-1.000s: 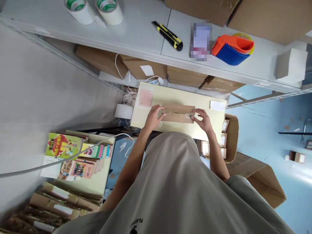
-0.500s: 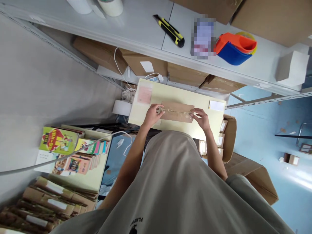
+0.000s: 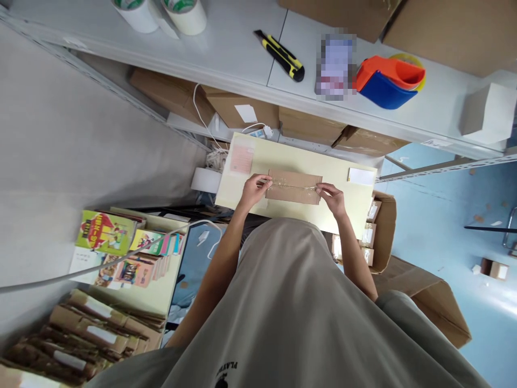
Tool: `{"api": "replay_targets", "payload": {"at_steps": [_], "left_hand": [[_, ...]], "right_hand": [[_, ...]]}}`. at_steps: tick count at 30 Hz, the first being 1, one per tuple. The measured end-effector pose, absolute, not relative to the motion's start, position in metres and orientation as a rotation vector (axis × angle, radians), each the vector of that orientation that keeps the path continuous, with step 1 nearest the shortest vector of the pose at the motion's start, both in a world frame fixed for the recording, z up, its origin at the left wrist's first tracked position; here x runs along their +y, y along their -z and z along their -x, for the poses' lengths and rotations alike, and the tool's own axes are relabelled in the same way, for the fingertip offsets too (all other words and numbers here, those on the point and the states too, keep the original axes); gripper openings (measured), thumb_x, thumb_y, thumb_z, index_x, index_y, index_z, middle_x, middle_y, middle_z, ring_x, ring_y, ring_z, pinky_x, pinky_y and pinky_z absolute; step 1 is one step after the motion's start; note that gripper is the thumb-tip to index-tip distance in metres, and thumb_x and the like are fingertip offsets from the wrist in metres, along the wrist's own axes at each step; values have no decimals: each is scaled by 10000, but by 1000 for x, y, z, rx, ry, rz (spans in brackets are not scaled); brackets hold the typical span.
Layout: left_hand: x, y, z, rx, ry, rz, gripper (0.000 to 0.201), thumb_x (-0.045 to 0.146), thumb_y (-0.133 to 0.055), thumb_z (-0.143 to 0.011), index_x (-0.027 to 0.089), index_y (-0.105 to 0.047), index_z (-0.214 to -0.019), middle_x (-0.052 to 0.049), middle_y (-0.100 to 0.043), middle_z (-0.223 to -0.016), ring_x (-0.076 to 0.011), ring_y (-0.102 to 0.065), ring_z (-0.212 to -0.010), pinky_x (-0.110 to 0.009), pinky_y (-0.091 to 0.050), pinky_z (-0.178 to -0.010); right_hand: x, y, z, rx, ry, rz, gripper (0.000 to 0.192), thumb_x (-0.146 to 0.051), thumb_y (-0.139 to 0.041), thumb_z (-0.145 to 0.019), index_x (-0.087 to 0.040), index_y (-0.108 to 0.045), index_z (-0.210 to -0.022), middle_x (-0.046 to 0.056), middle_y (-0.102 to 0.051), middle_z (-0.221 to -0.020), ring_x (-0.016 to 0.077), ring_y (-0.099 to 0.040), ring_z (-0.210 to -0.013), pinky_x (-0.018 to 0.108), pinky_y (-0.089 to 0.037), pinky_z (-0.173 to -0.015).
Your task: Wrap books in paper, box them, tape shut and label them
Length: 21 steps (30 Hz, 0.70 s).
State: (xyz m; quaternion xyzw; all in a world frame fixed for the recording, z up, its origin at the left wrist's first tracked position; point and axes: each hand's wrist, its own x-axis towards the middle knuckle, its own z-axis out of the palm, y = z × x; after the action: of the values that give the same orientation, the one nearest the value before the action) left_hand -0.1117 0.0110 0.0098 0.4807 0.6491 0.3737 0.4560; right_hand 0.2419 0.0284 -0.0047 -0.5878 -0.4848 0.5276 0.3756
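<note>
A narrow cardboard box lies on the pale yellow tabletop, about midway along it, with clear tape running along the seam on its upper face. The left hand has its grip pinching the end of the box toward the tabletop's left side; the right hand has its grip pinching the opposite end, toward the tabletop's right side. Whether the fingertips press on tape or on bare cardboard is too small to tell. A pink sheet lies at the tabletop's left end and a white pad at its right end. Just beside the tabletop's right edge stands a large carton with small boxes in it. Beyond the tabletop's far edge, a grey shelf bears a black-and-yellow utility knife and an orange-and-blue tape dispenser. Books lie to the left of the tabletop, well apart from it.
</note>
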Motion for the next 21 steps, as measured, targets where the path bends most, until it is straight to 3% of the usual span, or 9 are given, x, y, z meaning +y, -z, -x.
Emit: {"api": "replay_targets", "payload": {"at_steps": [10, 21], "left_hand": [[15, -4, 113, 1616, -905, -1114, 269, 409, -812, -921, 202, -838, -1091, -109, -875, -1153, -222, -798, -908, -342, -661, -856], [14, -5, 111, 1625, -929, -1157, 251, 405, -818, -944, 190, -832, -1072, -126, -879, -1170, -227, -813, -957, -356, -669, -921]], "right_hand": [[31, 22, -242, -1145, -1403, 1470, 631, -805, -975, -714, -275, -908, -1051, 121, -878, -1301, 356, -784, -1301, 559, -624, -1182], [26, 25, -240, -1116, -1388, 1478, 640, -794, -969, -715, -270, -905, -1077, 132, -874, -1329, 357, -789, -1283, 570, -617, -1184]]}}
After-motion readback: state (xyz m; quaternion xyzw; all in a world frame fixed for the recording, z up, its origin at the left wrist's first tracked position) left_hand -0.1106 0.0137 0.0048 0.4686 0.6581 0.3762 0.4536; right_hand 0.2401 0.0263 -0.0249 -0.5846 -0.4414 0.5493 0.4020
